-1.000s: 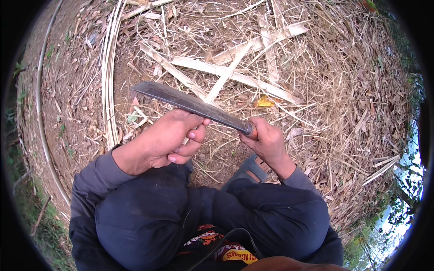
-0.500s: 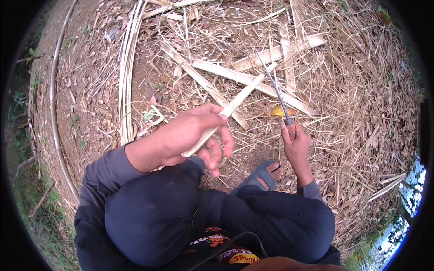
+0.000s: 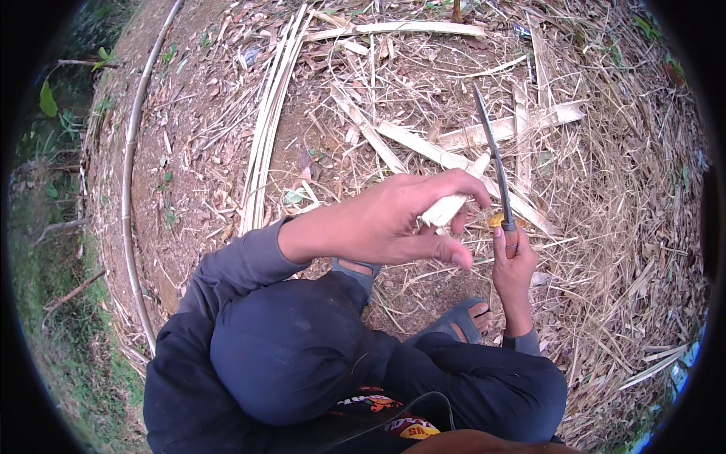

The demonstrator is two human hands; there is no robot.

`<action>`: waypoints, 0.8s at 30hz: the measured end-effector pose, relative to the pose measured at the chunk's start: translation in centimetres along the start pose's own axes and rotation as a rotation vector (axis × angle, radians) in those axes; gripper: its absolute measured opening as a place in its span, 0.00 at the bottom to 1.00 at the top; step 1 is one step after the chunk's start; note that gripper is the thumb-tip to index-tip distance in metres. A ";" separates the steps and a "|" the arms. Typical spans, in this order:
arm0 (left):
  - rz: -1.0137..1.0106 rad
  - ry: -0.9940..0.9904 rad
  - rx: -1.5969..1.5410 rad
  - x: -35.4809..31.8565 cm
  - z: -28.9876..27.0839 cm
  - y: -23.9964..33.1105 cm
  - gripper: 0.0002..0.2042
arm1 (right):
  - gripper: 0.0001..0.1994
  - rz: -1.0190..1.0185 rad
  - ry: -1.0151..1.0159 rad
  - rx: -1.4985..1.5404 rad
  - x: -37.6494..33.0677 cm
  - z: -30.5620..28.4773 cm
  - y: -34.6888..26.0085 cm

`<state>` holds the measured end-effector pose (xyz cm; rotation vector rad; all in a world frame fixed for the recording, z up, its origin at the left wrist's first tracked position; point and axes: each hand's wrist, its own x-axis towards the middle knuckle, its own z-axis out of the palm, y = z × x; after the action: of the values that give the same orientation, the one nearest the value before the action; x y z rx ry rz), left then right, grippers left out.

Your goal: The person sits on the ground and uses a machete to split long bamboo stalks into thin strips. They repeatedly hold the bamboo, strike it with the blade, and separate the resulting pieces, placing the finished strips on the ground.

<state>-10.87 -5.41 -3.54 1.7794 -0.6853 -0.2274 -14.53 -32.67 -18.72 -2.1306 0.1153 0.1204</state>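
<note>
My left hand [image 3: 378, 216] is turned sideways with a pale split bamboo strip [image 3: 446, 210] in its curled fingers. The thumb stands apart below the strip, and the index finger crosses over it, hiding part of its length. Wrapped round a brown wooden handle, my right hand [image 3: 516, 265] holds a long, narrow-bladed knife [image 3: 495, 147] pointing up and away from me. The strip's far end shows close beside the blade; whether they touch I cannot tell.
Flat bamboo pieces [image 3: 423, 144] lie crossed on the ground ahead, among dry shavings and leaves. Long thin strips [image 3: 265, 144] lie bundled to the left, and a long pole [image 3: 130, 181] lies further left. My sandalled foot [image 3: 465, 321] is below the right hand.
My left hand has swung right toward the knife and turned, so the strip now points partly away from me. In the picture, the ground has shifted right and down.
</note>
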 end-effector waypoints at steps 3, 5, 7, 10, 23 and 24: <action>0.184 0.042 0.490 1.0 0.6 -0.4 0.17 | 0.12 -0.012 -0.006 -0.059 -0.3 -0.6 -0.5; 0.213 0.014 0.489 1.3 0.4 -0.1 0.17 | 0.12 -0.061 -0.024 -0.042 -0.5 -1.5 -1.7; 0.200 0.003 0.526 1.2 0.0 0.3 0.17 | 0.12 -0.075 -0.068 -0.034 -0.8 -2.4 -3.2; 0.158 -0.014 0.536 0.7 0.0 1.5 0.18 | 0.14 -0.213 -0.062 0.020 -0.5 -2.3 -3.7; 0.174 -0.121 0.596 1.3 -0.6 0.8 0.20 | 0.20 -0.486 -0.071 0.119 -0.8 -2.0 -3.5; 0.157 -0.142 0.578 1.2 -0.9 0.6 0.20 | 0.20 -0.490 -0.092 0.122 -0.8 -1.9 -3.7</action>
<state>-9.68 -5.46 -2.48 2.2560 -1.0658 -0.0481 -14.73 -32.32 -14.53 -1.9689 -0.4407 -0.0764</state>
